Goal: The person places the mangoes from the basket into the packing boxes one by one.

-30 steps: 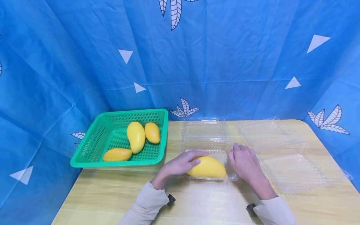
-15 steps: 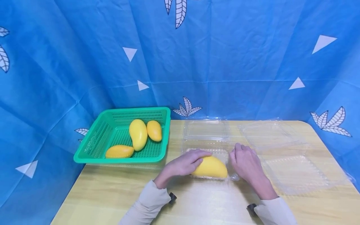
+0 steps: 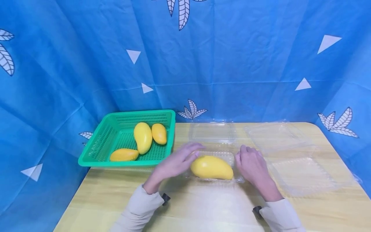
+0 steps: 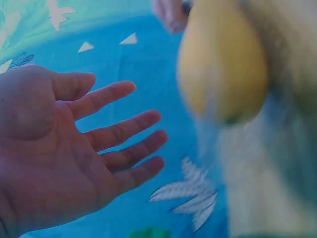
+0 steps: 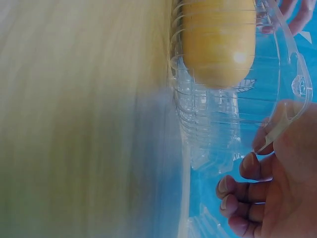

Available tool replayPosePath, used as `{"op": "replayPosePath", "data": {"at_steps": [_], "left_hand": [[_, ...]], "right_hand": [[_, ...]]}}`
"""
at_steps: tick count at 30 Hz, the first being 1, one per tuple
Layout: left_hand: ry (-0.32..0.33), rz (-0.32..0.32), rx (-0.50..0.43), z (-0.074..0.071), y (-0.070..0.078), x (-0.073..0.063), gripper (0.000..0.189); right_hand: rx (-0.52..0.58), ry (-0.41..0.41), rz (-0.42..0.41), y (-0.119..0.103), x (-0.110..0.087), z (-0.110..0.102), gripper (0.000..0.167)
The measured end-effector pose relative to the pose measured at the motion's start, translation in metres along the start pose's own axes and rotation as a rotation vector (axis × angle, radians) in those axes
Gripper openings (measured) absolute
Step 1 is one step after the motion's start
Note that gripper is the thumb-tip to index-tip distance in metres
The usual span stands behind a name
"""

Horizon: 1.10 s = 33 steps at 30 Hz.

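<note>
Blue cloth [image 3: 246, 58] printed with leaves and white triangles hangs behind a pale wooden bench [image 3: 203, 206]. Main change: half a second ago the left hand [image 3: 175, 161] lay on the mango [image 3: 211, 167]; now it's lifted off, pulled toward the basket side, fingers spread, grip released, holding nothing. Left wrist view is blurry but shows a gap between hand and fruit. Mango rests lengthwise in the base of a clear box [image 3: 227, 157], its lid [image 3: 213, 132] folded back flat toward the cloth. Right hand [image 3: 251, 164] hasn't moved off: fingers curled, its grip pinches the box's right rim. Judging from that, placing this fruit looks done, box steadied from one side only, lid not yet over. Three more mangoes [image 3: 143, 138] stay in the green basket [image 3: 101, 163]; a second clear container [image 3: 302, 174] lies unfolded on the right, untouched.
</note>
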<state>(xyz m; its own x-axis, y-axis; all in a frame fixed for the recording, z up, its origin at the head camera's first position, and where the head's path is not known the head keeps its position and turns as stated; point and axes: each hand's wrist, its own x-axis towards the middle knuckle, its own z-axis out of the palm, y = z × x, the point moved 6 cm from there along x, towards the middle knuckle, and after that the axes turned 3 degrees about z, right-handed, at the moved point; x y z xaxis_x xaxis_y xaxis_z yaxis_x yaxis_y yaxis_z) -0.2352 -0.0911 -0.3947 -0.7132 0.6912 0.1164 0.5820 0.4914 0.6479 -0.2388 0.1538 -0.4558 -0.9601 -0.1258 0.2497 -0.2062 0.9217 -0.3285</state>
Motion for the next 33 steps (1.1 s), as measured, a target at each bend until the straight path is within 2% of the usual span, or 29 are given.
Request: {"op": "replayPosePath", "data": {"at_steps": [4, 7, 11, 16, 20, 25, 29, 33], "left_hand": [[0.083, -0.034, 0.027, -0.033, -0.003, -0.007, 0.037], [0.128, -0.070, 0.085, -0.054, -0.008, -0.013, 0.036], [0.165, -0.102, 0.146, -0.075, -0.016, -0.018, 0.036], [0.202, -0.141, 0.165, -0.098, -0.021, -0.025, 0.035], [0.203, -0.179, 0.201, -0.115, -0.030, -0.033, 0.033], [0.182, -0.232, 0.262, -0.140, -0.051, -0.045, 0.030], [0.124, -0.273, 0.301, -0.159, -0.069, -0.054, 0.030], [0.059, -0.289, 0.320, -0.170, -0.088, -0.061, 0.029]], "right_hand": [[-0.013, 0.012, -0.005, 0.001, 0.001, -0.001, 0.025], [-0.012, 0.015, -0.010, 0.001, 0.001, -0.001, 0.025], [-0.017, 0.024, -0.011, 0.003, 0.002, -0.002, 0.025], [-0.025, 0.017, -0.003, 0.004, 0.004, -0.002, 0.026], [-0.017, -0.013, 0.007, 0.002, 0.004, -0.002, 0.025], [-0.010, -0.017, 0.008, -0.001, 0.002, -0.001, 0.026], [-0.005, -0.007, 0.008, -0.001, 0.001, -0.002, 0.026], [-0.002, -0.007, 0.011, 0.000, -0.001, -0.002, 0.025]]}}
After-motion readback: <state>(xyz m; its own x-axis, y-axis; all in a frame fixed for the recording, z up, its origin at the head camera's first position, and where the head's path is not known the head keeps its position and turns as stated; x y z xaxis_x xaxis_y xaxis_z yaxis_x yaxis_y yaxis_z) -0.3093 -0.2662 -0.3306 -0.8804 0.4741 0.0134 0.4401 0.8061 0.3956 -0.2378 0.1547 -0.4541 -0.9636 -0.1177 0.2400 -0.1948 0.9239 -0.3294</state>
